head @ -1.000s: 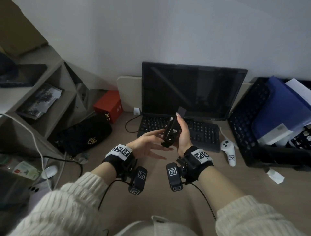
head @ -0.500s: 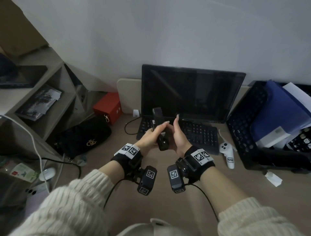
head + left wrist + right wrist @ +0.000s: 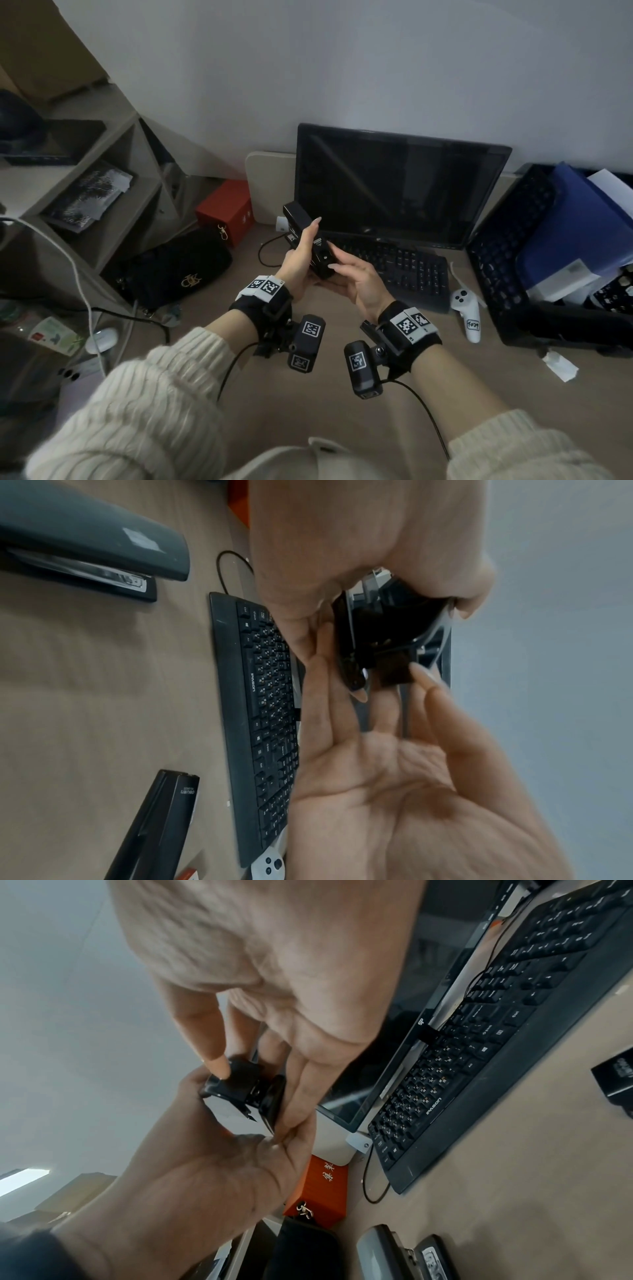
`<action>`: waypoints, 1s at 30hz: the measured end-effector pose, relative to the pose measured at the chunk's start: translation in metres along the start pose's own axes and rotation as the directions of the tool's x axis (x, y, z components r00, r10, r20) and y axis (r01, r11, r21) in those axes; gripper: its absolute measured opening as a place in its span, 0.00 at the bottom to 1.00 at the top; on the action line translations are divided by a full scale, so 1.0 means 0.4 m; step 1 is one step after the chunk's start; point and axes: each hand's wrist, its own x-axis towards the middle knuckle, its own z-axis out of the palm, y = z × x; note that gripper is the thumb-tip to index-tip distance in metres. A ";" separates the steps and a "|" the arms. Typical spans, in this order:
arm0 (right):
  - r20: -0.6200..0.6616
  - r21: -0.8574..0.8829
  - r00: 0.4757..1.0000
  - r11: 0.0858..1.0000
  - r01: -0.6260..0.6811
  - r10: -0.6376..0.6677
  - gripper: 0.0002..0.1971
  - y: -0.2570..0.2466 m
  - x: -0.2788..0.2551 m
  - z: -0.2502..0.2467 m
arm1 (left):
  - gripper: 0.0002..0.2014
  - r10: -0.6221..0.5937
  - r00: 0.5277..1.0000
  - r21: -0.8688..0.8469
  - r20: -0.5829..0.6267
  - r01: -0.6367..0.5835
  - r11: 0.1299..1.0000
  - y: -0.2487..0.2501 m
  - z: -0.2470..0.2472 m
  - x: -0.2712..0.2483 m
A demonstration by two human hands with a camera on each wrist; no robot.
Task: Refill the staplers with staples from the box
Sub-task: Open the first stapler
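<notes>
A small black stapler (image 3: 301, 224) is held in the air above the desk, in front of the keyboard, its front end tilted up and to the left. My left hand (image 3: 298, 262) grips it from the left, fingers curled round its body (image 3: 387, 631). My right hand (image 3: 356, 284) pinches its rear end: the index fingertip (image 3: 215, 1061) lies on the cover and the other fingers lie along the base (image 3: 246, 1085). A grey stapler (image 3: 85, 542) and a long black stapler (image 3: 161, 826) lie on the desk. A small black box (image 3: 616, 1081) sits at the right edge.
Behind the hands are a black keyboard (image 3: 400, 270) and a dark monitor (image 3: 394, 185). To the right are a white controller (image 3: 467, 317) and a black crate (image 3: 507, 246) of folders. To the left are a red box (image 3: 227, 209), a black bag (image 3: 178, 267) and shelves.
The stapler has passed from my right hand's upright grip into my left hand and now tilts left. My right hand has shifted to the stapler's rear end.
</notes>
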 end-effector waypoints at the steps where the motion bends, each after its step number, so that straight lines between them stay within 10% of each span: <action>1: 0.000 0.000 1.000 1.000 0.003 -0.003 0.23 -0.001 -0.001 0.000 | 0.26 0.004 1.000 -0.003 -0.002 -0.004 1.000 -0.001 0.001 -0.001; 6: -0.009 -0.005 1.000 1.000 0.024 -0.024 0.22 0.000 -0.003 0.003 | 0.18 -0.001 1.000 -0.033 0.006 0.001 0.999 -0.004 0.001 -0.002; 10: -0.028 0.009 0.999 0.999 0.040 -0.040 0.21 0.008 -0.003 0.000 | 0.35 0.002 1.000 -0.053 0.013 -0.001 0.999 -0.008 0.004 -0.003; 16: -0.021 0.033 0.998 0.998 0.057 -0.056 0.21 0.004 -0.011 0.001 | 0.27 0.046 0.998 -0.068 0.030 -0.044 0.997 -0.014 0.001 -0.004; 30: -0.058 0.073 0.996 0.995 0.071 -0.067 0.20 0.003 -0.022 0.013 | 0.47 0.113 0.993 -0.137 -0.028 -0.116 0.984 -0.022 0.007 -0.019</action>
